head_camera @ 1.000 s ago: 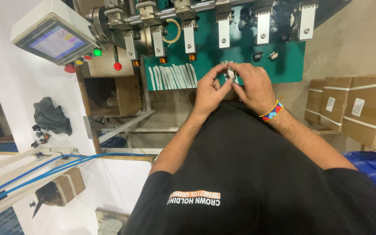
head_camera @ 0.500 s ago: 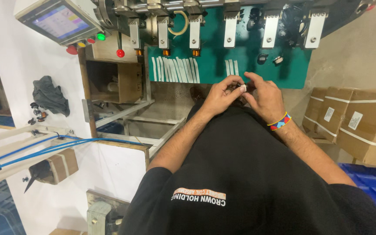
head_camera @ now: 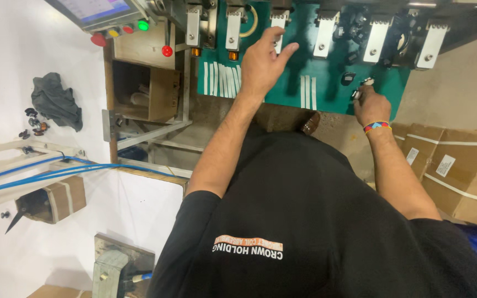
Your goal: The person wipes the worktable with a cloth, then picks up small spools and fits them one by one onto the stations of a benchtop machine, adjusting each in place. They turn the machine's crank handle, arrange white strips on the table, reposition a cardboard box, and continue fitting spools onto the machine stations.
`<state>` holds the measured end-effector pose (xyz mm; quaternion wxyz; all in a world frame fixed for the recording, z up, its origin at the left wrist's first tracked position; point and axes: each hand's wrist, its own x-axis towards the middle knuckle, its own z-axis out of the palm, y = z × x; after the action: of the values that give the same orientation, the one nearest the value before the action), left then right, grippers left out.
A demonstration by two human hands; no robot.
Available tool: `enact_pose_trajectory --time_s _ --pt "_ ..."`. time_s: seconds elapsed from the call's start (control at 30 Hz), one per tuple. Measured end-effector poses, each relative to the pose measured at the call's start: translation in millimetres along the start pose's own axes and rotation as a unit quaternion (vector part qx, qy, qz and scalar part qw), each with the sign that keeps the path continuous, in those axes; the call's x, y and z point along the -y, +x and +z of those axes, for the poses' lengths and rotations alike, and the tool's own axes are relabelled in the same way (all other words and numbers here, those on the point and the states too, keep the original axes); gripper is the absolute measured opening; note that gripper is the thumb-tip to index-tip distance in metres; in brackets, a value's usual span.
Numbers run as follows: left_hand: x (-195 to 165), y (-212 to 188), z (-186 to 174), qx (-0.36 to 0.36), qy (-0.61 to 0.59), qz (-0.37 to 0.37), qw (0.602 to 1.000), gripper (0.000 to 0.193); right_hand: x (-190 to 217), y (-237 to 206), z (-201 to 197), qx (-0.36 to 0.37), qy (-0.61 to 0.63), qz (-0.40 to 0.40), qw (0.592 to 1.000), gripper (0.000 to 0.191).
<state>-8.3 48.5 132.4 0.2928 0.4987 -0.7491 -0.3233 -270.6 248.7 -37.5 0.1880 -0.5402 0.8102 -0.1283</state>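
Note:
A green work plate (head_camera: 332, 94) carries a row of white clamp fixtures (head_camera: 324, 33) along its far edge. My left hand (head_camera: 263, 60) is stretched over the plate with fingers apart and holds nothing; its fingertips touch one white fixture (head_camera: 279, 19). Several white strips (head_camera: 222, 80) lie on the plate left of that hand, and two more (head_camera: 307, 91) lie to its right. My right hand (head_camera: 371, 105), with a coloured band at the wrist, is closed on a small metal part (head_camera: 360, 91) at the plate's right side.
A control panel with red, yellow and green buttons (head_camera: 120, 30) sits at the upper left, and an open cardboard box (head_camera: 150, 91) stands below it. Taped cartons (head_camera: 459, 171) are stacked at the right. Blue hoses (head_camera: 56, 174) run along the left. A dark cloth (head_camera: 56, 102) lies on the white surface.
My hands were together at the plate's near edge, working one small part. They have separated: the left reached up to a white fixture, and the right moved right with the part.

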Motion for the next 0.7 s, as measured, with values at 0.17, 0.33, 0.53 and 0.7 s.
enact_pose_trajectory --time_s 0.17,0.33,0.53,0.7 --pt "11 1 -30 0.023 -0.190 0.071 0.979 0.010 51 2 4 0.003 0.151 -0.026 0.988 0.025" --pt "56 -35 -64 -0.084 -0.136 -0.032 0.987 0.011 117 -8 -4 0.039 0.180 -0.057 0.981 0.021" --pt "114 -46 -15 -0.009 -0.152 -0.113 0.982 0.013 173 11 1 -0.001 0.265 -0.103 0.959 0.025" --pt "123 -35 15 0.273 -0.237 -0.213 0.908 0.014 217 51 18 0.123 0.599 0.059 0.789 0.034"
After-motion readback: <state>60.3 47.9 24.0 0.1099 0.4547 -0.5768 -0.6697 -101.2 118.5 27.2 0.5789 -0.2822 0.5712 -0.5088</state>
